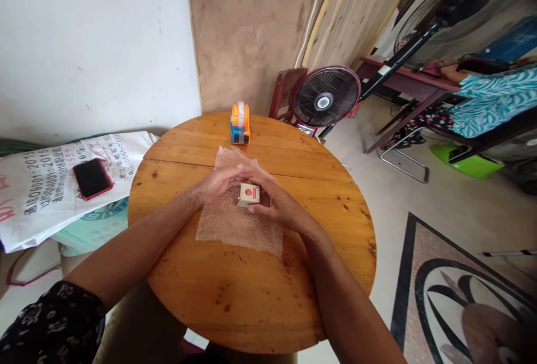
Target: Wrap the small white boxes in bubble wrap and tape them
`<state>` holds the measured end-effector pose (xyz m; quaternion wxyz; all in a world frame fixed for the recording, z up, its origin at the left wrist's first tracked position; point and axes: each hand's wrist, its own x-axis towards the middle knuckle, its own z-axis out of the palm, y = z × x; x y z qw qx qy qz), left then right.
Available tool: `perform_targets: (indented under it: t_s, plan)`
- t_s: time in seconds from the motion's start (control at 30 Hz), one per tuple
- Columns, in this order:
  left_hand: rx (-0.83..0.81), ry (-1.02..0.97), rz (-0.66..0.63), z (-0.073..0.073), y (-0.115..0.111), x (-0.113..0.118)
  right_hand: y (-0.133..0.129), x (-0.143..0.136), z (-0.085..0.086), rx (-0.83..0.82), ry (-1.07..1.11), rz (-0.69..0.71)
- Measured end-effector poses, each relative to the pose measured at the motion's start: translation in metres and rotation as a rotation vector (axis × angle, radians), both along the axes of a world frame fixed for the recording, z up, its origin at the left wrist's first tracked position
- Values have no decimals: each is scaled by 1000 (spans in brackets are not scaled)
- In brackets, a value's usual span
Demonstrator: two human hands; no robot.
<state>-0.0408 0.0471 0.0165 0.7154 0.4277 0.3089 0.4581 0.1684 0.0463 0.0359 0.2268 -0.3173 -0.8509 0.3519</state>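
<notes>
A small cream box with a red printed mark stands on a sheet of bubble wrap, near its middle. My right hand closes round the box from the right, thumb at the near side and fingers behind it. On the left, my left hand lies with its fingers stretched out toward the far side of the box, palm partly turned up. Whether its fingertips touch the box I cannot tell. Beyond the wrap, an orange and blue tape dispenser with a roll of clear tape stands near the far edge.
The round wooden table carries these things. To the left, a phone in a red case rests on printed white sacks. A floor fan stands behind right. Farther right sits another person in a blue patterned garment.
</notes>
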Motion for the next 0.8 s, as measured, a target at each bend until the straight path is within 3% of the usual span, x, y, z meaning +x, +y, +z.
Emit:
perform_targets:
  t_s: [0.1,0.23,0.37,0.5,0.63,0.8]
  plan:
    - [-9,-10,20,3,-1,2,1,-1,0,-65,80,-59]
    - [-48,-3,138,10,2,4,12,0,-16,-101,165,-213]
    - [25,280,244,27,-15,-3,24,0,-35,-167,214,-349]
    - [416,779,166,35,-66,-9,27,-2,-41,-185,286,-391]
    - [933,1199,86,21,-114,-4,27,-2,-39,-199,273,-380]
    - [1125,1506,96,10,-126,10,27,-2,-37,-216,281,-396]
